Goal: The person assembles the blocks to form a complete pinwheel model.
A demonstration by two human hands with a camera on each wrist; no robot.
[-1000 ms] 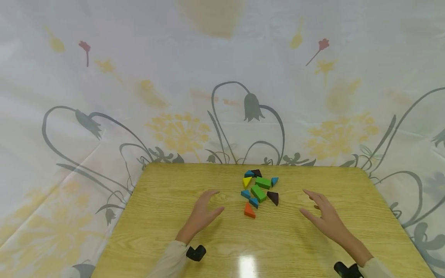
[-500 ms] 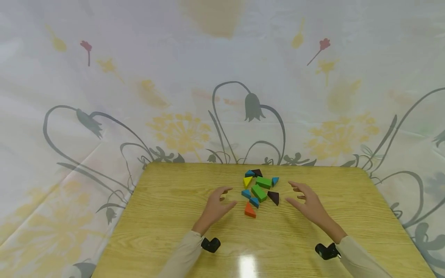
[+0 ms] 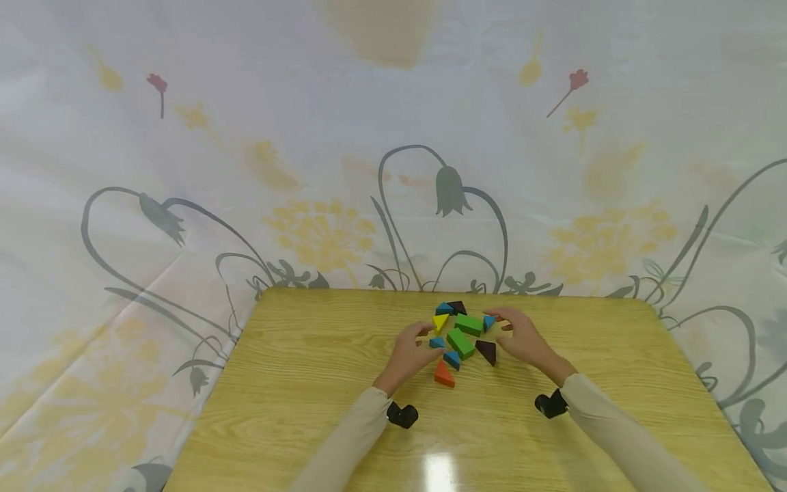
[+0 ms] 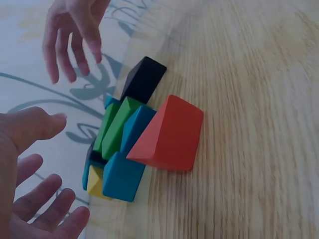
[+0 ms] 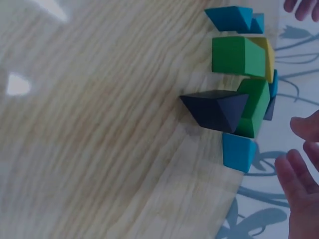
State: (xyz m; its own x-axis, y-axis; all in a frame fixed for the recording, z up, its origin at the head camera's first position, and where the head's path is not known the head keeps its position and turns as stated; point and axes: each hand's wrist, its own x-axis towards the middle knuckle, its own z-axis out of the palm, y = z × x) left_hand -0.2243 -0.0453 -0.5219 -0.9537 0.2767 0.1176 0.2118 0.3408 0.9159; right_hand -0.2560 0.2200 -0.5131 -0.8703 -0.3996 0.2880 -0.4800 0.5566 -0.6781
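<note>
Left hand [image 3: 408, 355] and right hand [image 3: 525, 338] are both held with fingers spread, nothing pinched, either side of the blocks [image 3: 460, 343] bunched towards the tabletop's [image 3: 295, 383] far edge. Thing is, they're packed so close that neighbours could be shoved if one's grabbed, and the blue block [image 3: 489, 322] beside the right hand might get clipped and knocked

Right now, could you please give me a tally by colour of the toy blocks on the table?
Blue triangular blocks: 4
Dark triangular blocks: 2
Green rectangular blocks: 2
Yellow triangular block: 1
Red triangular block: 1
Total: 10
</note>
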